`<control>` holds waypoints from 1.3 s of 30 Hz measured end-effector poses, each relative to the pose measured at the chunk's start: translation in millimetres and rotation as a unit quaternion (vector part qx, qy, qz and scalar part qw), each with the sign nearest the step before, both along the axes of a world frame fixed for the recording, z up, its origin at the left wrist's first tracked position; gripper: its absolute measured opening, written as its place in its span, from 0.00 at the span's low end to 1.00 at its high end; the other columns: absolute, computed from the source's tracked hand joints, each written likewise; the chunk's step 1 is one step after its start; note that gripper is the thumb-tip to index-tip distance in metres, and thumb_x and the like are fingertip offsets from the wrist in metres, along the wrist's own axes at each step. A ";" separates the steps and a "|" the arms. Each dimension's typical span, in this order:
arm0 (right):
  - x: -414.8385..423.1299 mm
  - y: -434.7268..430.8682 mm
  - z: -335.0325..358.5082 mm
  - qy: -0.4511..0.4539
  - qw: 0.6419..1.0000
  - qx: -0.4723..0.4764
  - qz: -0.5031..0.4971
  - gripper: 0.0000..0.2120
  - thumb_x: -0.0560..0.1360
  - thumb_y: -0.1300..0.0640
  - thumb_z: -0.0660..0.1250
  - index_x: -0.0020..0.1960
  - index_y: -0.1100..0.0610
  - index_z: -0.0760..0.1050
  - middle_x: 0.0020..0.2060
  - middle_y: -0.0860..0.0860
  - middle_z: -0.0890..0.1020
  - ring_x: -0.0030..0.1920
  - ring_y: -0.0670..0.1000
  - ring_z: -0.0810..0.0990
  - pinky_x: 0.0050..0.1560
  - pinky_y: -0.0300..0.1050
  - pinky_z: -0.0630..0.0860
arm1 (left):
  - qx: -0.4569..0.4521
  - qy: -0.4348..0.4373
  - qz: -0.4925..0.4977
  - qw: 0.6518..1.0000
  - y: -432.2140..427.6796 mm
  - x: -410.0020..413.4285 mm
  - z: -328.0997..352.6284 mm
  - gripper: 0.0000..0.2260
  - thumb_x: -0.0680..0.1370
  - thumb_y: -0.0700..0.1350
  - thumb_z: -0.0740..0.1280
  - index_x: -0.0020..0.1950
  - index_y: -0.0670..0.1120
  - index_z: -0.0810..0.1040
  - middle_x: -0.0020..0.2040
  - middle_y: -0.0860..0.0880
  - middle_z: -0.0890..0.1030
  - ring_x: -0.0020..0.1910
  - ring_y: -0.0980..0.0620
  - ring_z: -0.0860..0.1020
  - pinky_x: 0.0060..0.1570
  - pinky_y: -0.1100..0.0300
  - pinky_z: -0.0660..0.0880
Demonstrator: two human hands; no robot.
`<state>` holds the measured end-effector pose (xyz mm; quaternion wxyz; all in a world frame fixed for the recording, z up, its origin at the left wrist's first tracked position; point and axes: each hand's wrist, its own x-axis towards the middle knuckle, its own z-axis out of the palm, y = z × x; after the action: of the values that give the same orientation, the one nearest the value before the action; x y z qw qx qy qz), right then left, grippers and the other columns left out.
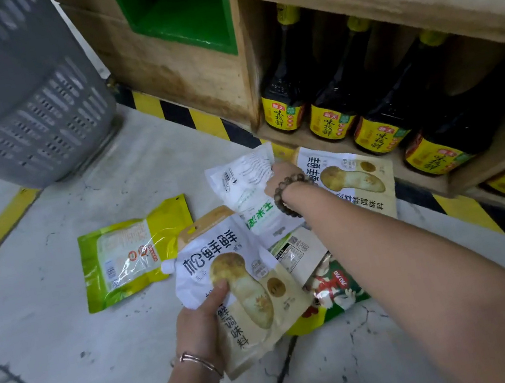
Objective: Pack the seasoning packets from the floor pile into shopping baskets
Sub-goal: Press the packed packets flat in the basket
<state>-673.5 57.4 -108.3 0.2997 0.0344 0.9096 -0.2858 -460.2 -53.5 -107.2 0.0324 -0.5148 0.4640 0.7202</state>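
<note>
left hand (pixel 198 329) pinching the mushroom pouch (pixel 243 260), right hand's (pixel 280 179) fingers hidden, i'd grip the white packet's (pixel 245 189) edge firmly before lifting.

Fingers of the right hand (pixel 279 175) vanish under the white packet (pixel 243 183).

thin coppery bangle (pixel 200 364) at the left hand (pixel 197 326), brown-grey bead bracelet (pixel 285 194) at the right hand (pixel 279 176); forearms bare.

dark sauce bottles (pixel 331 93) on wooden shelf (pixel 380 6) at two o'clock; green cubby (pixel 189 13) at twelve; striped hazard tape (pixel 183 115) beneath.
</note>
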 end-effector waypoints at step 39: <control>336.6 424.0 369.1 0.340 0.828 -0.162 -0.416 0.10 0.74 0.68 0.65 0.50 0.56 0.77 0.43 0.43 0.82 0.44 0.43 0.79 0.40 0.29 0.74 | 0.034 0.230 -0.490 0.840 281.6 -3.5 349.8 0.08 0.71 0.37 0.69 0.50 0.39 0.81 0.44 0.37 0.83 0.38 0.40 0.83 0.47 0.46 0.78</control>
<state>-336.9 481.4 260.7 -0.1748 0.2609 0.7939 -0.5207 -463.7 228.2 242.5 0.2909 -0.0390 0.6246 0.7237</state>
